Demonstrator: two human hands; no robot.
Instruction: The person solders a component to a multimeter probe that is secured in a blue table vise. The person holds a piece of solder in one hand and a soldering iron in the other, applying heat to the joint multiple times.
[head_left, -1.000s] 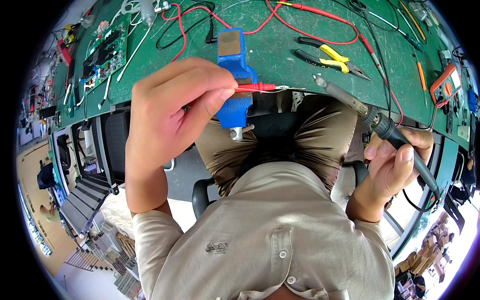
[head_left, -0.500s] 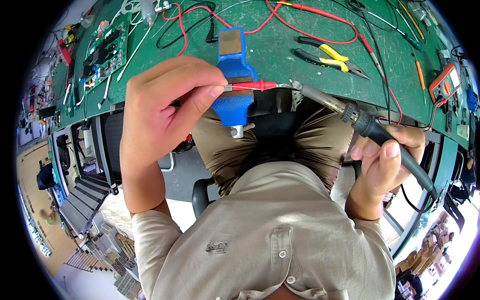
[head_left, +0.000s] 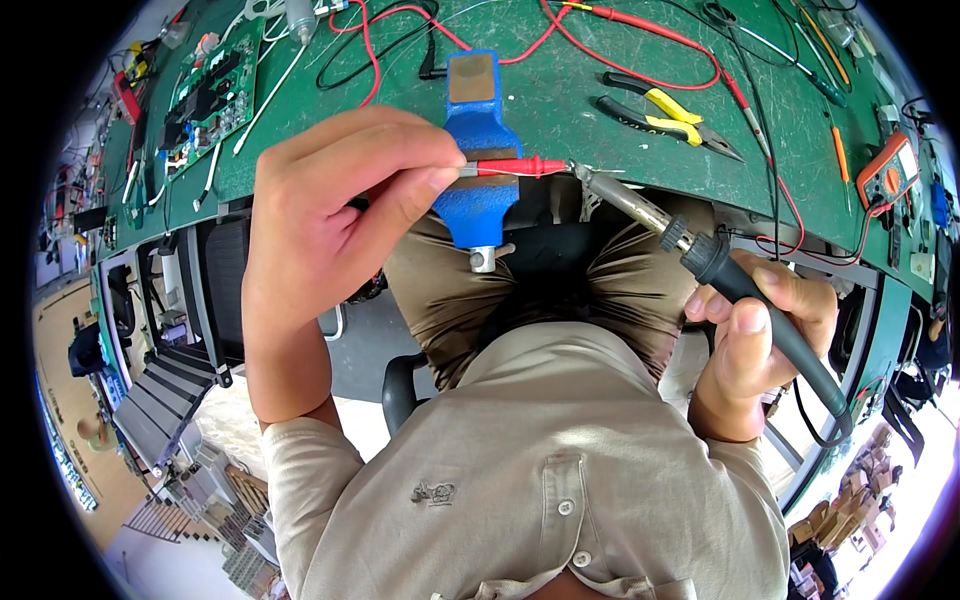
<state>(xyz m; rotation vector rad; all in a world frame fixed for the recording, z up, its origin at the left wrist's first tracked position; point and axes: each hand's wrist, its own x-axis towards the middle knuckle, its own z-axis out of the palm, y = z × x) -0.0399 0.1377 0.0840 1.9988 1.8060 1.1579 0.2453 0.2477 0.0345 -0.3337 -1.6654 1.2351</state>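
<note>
My left hand [head_left: 330,210] is closed in a pinch at the rear of a red test probe [head_left: 525,167]. The probe lies across the jaws of a blue bench vise [head_left: 474,215]. From my fingertips a thin silvery wire [head_left: 606,170] seems to run along the probe and past its tip; its held end is hidden. My right hand [head_left: 765,320] grips the dark handle of a soldering iron [head_left: 700,250], pointed up and to the left. The iron's tip meets the front end of the probe, or very nearly so.
Yellow-and-black pliers [head_left: 668,118] lie on the green bench [head_left: 560,110] beyond the iron. Red and black test leads cross the back. An orange multimeter [head_left: 888,175] sits at the right, a green circuit board [head_left: 212,105] at the left. The bench's near edge runs just behind the vise.
The soldering iron has moved left, its tip now at the probe's front end instead of a little apart from it. My left hand keeps its pinch, and the whole view has shifted slightly.
</note>
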